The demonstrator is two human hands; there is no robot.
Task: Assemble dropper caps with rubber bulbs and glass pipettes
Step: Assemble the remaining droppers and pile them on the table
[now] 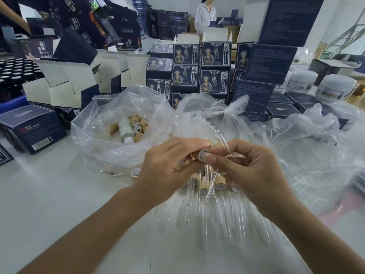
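Left hand [167, 165] grips a cap [203, 154] above the table [59, 194]; right hand [246, 165] pinches a pipette [224, 142], its thumb at the cap's mouth. I think the pipette must enter straight, with gentle pressure, since glass breaks easily.

- Large white Chinese characters "温泉" stood on the tilted dark cartons [83, 20] at upper left.
- Print on the stacked navy boxes [215, 54] and the white bottle's label [124, 128] was too small to read.
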